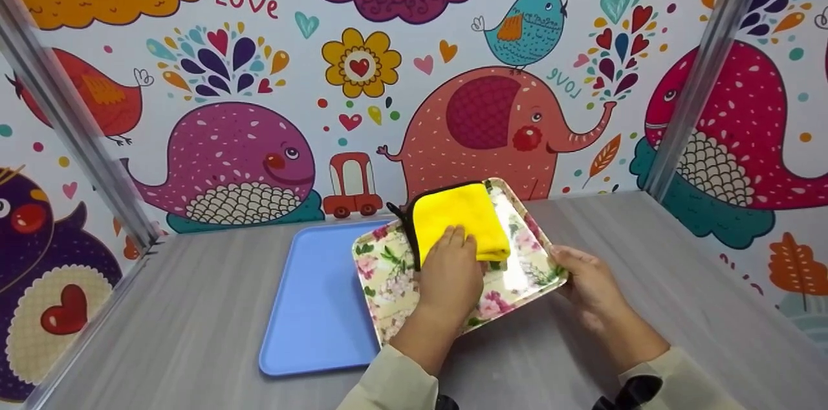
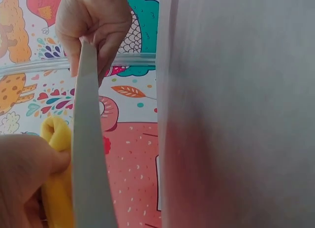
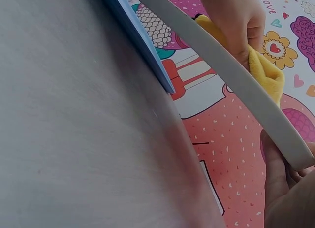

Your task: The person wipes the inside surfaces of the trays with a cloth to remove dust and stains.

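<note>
A yellow cloth (image 1: 462,219) with black edging lies folded on a flower-patterned tray (image 1: 398,297). My left hand (image 1: 449,277) rests on the cloth with its fingers stretched over it, pressing it against the tray's face. At the tray's right corner, my right hand (image 1: 592,280) grips the rim, thumb on top. The tray is held tilted, raised over the table; both wrist views catch its pale rim (image 3: 231,73) side-on. In the left wrist view the cloth (image 2: 56,188) bulges beside the left thumb.
A blue tray (image 1: 317,306) lies flat on the grey table (image 1: 200,306), partly covered by the flowered one in the head view. Behind the table stands a wall (image 1: 362,125) printed with cartoon animals, with metal posts (image 1: 708,74) at its corners.
</note>
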Demonstrator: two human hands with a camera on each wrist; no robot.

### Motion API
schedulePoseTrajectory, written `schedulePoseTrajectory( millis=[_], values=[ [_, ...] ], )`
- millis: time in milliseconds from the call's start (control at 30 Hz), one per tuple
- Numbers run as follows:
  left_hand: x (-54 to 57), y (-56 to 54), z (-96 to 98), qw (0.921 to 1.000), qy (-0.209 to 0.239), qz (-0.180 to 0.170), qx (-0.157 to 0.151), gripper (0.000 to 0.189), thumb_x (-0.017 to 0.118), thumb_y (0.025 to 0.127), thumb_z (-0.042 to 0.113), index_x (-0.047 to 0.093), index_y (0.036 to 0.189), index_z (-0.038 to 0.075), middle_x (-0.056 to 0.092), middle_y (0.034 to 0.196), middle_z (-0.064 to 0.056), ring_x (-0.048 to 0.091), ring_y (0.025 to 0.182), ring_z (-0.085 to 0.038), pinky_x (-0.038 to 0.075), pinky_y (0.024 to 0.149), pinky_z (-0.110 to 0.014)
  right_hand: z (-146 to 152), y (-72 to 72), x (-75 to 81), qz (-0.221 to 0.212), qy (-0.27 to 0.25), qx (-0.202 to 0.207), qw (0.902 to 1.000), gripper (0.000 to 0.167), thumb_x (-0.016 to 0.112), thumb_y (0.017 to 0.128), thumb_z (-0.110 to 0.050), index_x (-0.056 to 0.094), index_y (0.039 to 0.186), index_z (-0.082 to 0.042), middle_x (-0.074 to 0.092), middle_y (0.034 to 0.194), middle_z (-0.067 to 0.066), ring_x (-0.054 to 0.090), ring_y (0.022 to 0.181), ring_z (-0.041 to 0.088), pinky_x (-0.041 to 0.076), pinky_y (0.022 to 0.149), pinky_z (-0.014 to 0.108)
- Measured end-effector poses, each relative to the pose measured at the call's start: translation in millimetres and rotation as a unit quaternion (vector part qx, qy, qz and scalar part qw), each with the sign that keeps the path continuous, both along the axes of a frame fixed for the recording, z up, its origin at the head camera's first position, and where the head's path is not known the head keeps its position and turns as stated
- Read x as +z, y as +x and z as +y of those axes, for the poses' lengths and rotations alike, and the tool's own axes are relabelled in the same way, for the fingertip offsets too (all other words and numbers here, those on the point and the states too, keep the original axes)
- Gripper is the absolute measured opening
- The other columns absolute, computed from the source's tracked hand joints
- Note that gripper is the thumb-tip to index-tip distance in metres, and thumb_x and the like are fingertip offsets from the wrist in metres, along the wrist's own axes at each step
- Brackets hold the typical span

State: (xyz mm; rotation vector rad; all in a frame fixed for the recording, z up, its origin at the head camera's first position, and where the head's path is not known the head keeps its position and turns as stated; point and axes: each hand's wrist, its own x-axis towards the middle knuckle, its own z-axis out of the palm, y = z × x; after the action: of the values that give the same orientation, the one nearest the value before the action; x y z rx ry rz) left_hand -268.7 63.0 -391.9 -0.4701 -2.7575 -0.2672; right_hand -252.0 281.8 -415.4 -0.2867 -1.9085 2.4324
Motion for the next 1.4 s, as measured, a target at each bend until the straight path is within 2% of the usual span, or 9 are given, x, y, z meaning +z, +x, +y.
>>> schedulePoseTrajectory(
  millis=[267,367,600,800,900,1067,1167,1300,1400],
  values=[
    [-1.7,8.4,11.0,0.9997,-0.023,0.002,-0.009,0.05,0.068,0.099,0.039,0.065,0.141,0.012,0.062,0.148,-0.006,0.054,0.144,-0.022,0.043,0.12,-0.036,-1,1.2,0.3,-0.013,0.013,0.0,0.9998,0.021,0.054,0.109,-0.02,0.072,0.113,-0.01,0.074,0.087,-0.006,0.071,0.078,0.007,0.06,0.073,0.023],
    [-2.2,12.3,13.8,0.9991,-0.034,0.022,-0.016,0.051,0.069,0.098,0.041,0.067,0.14,0.013,0.064,0.146,-0.006,0.056,0.142,-0.022,0.044,0.119,-0.035,0,1.6,0.8,-0.018,0.009,0.002,0.9998,0.021,0.055,0.108,-0.021,0.073,0.114,-0.011,0.075,0.087,-0.006,0.071,0.077,0.008,0.06,0.073,0.023],
    [-8.6,19.6,18.9,0.9934,-0.037,0.1,-0.043,0.041,0.072,0.095,0.035,0.073,0.129,0.013,0.071,0.134,-0.006,0.064,0.132,-0.022,0.051,0.112,-0.034,0,2.4,1.0,-0.015,-0.015,0.001,0.9998,0.023,0.054,0.109,-0.019,0.076,0.102,-0.017,0.074,0.087,-0.006,0.07,0.075,0.007,0.061,0.073,0.022],
    [-11.6,23.8,24.8,0.9892,-0.052,0.123,-0.06,0.037,0.072,0.094,0.033,0.075,0.126,0.014,0.072,0.132,-0.004,0.065,0.13,-0.02,0.052,0.109,-0.032,0,2.5,0.9,-0.01,-0.014,-0.003,0.9998,0.026,0.054,0.109,-0.021,0.077,0.097,-0.019,0.073,0.086,-0.008,0.069,0.076,0.007,0.06,0.075,0.021],
    [-11.2,26.5,27.9,0.9883,-0.062,0.12,-0.071,0.038,0.071,0.095,0.034,0.074,0.128,0.015,0.072,0.134,-0.003,0.064,0.131,-0.02,0.052,0.111,-0.032,1,2.8,0.9,-0.011,-0.009,-0.002,0.9999,0.025,0.055,0.109,-0.024,0.078,0.1,-0.019,0.074,0.088,-0.009,0.07,0.079,0.007,0.061,0.077,0.021],
    [-9.2,31.9,32.6,0.9893,-0.074,0.086,-0.091,0.043,0.07,0.097,0.038,0.071,0.134,0.017,0.068,0.14,-0.001,0.061,0.136,-0.018,0.049,0.114,-0.032,3,3.2,0.4,-0.01,0.002,-0.003,0.9999,0.028,0.054,0.109,-0.028,0.08,0.109,-0.017,0.075,0.092,-0.009,0.07,0.081,0.01,0.061,0.078,0.023],
    [-9.3,34.3,33.8,0.9884,-0.072,0.079,-0.107,0.043,0.07,0.097,0.038,0.07,0.135,0.018,0.068,0.141,0.0,0.06,0.136,-0.017,0.05,0.113,-0.032,3,2.7,0.8,-0.014,0.013,-0.011,0.9998,0.029,0.054,0.109,-0.03,0.079,0.113,-0.015,0.074,0.091,-0.008,0.068,0.08,0.011,0.06,0.076,0.024],
    [-8.9,35.7,33.9,0.9872,-0.066,0.071,-0.127,0.041,0.07,0.098,0.037,0.07,0.135,0.019,0.067,0.142,0.001,0.06,0.137,-0.016,0.049,0.114,-0.031,4,2.1,0.8,-0.031,0.028,-0.022,0.9989,0.043,0.056,0.107,-0.036,0.067,0.137,-0.006,0.074,0.093,-0.008,0.069,0.081,0.011,0.061,0.077,0.023],
    [-7.7,36.4,33.7,0.986,-0.071,0.062,-0.138,0.039,0.069,0.098,0.036,0.071,0.134,0.021,0.066,0.143,0.002,0.059,0.138,-0.015,0.048,0.115,-0.03,5,2.1,0.2,-0.036,0.034,-0.024,0.9985,0.055,0.054,0.108,-0.036,0.054,0.148,0.0,0.073,0.095,-0.008,0.07,0.084,0.011,0.062,0.079,0.024]
  ],
)
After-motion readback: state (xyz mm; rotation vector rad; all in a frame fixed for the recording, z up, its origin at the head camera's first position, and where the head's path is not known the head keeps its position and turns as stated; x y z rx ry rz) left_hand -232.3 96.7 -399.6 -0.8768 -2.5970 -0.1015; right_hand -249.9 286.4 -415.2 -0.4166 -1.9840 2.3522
